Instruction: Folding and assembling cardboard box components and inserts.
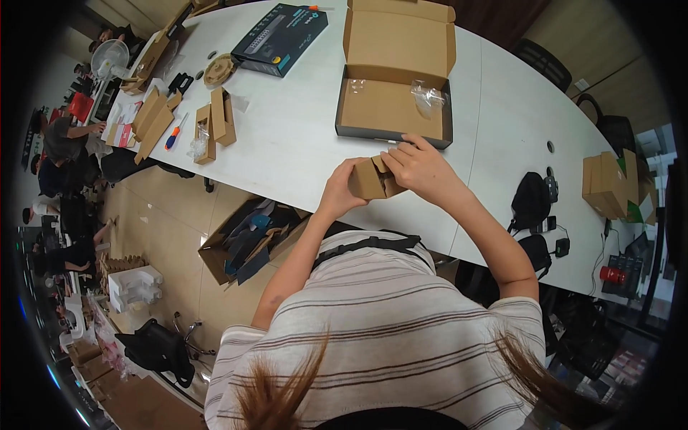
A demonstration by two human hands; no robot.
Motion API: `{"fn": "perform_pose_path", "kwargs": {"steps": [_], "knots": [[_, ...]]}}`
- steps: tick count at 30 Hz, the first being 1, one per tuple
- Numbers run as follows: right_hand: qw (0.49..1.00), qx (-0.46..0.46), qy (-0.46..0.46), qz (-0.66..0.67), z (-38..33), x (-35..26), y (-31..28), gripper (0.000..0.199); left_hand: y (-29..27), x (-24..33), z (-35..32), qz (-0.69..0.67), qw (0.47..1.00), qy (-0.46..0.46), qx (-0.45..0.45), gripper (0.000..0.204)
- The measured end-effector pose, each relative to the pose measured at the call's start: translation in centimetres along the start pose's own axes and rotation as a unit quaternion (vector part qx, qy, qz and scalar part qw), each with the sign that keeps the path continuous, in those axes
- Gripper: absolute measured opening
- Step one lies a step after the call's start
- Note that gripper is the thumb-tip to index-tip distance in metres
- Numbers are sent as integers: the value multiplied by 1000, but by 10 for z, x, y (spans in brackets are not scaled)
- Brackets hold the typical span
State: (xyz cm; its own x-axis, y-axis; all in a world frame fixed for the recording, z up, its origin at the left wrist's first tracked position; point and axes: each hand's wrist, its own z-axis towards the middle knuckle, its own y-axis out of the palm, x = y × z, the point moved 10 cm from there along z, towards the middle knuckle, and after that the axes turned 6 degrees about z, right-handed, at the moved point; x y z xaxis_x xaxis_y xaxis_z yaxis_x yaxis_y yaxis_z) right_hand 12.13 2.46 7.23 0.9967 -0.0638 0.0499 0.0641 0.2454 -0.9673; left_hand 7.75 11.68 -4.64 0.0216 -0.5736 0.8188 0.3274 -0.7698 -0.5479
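Observation:
A small brown cardboard box [367, 180] is held between my two hands at the near edge of the white table. My left hand [340, 192] wraps round its left side, thumb on the near face. At its upper right, my right hand [421, 170] has its fingers bent over the flaps, which stand partly raised with a dark gap between them. What lies inside the box cannot be made out. Just beyond my hands, a large shallow box [390, 127] with a dark outside and brown inside lies with its lid folded back; a clear plastic bag [428, 99] rests in it.
Further left on the table [287, 136] are a dark printed box [281, 39], two narrow cardboard boxes [223, 118] and a screwdriver [172, 136]. To the right lies a black pouch [531, 202]. A carton of scraps [251, 236] stands on the floor. People [64, 136] are at the far left.

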Motion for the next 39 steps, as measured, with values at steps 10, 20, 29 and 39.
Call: {"fn": "perform_pose_path", "kwargs": {"steps": [10,20,29,39], "knots": [[738,-182,160,630,4,67,57,27,8,15,-5,-8,997,36,-69,76],[983,123,69,119,-1,12,-57,35,-9,0,-5,26,999,-29,28,74],[979,53,77,181,-1,9,-21,32,-30,7,3,80,993,2,82,71],[921,339,98,164,5,-6,-54,37,-23,-36,-3,-165,971,-107,136,71]]}}
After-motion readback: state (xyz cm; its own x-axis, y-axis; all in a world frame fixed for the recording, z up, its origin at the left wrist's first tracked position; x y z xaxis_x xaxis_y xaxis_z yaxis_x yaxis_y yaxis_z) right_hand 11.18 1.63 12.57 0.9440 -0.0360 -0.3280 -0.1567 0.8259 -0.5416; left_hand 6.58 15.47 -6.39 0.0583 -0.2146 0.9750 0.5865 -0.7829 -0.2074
